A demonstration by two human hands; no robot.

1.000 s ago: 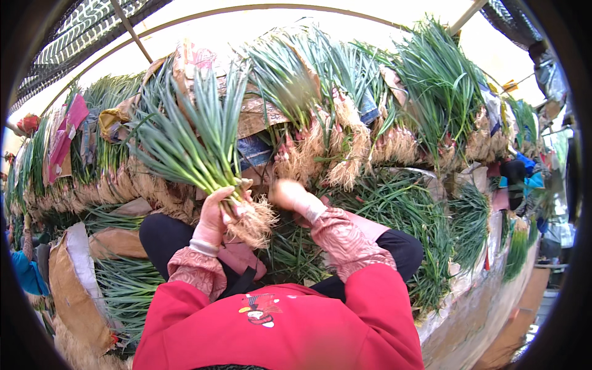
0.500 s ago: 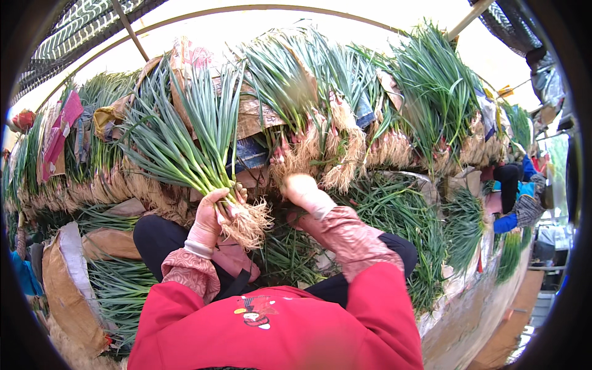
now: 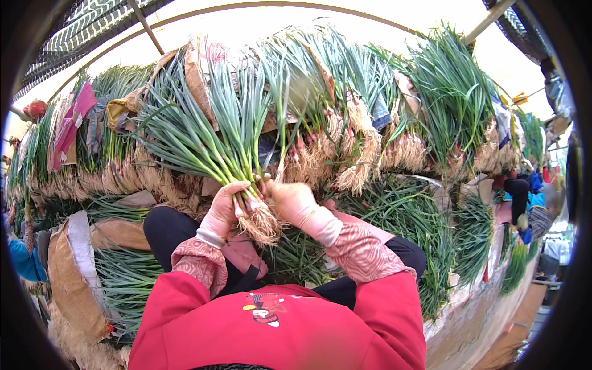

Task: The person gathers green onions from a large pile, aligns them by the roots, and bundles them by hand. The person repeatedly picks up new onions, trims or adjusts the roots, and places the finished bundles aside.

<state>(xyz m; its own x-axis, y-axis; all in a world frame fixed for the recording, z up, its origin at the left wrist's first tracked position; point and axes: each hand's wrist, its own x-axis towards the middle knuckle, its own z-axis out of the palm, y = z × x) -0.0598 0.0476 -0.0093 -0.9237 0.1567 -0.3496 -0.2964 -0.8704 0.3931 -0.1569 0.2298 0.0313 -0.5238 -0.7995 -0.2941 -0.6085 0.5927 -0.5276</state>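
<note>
My left hand is closed around a bunch of green onions. Their long leaves fan up and away from me, and the pale, stringy roots hang below the grip. Right beside the bunch is my right hand, its fingers curled in and slightly blurred. A thin, pale green onion stalk rises from those fingers, close against the bunch. Both hands wear light, pinkish gloves. Where the fingertips meet the bunch, the exact contact is partly hidden.
A long row of green onions stands ahead, roots toward me. Cardboard and cloth pieces divide it. Loose green onions lie at right, more at left beside brown paper. Another person sits at far right.
My right hand has come from beside the standing row back to the bunch, now with a stalk in it. The left hand keeps its hold. The view has shifted slightly.
</note>
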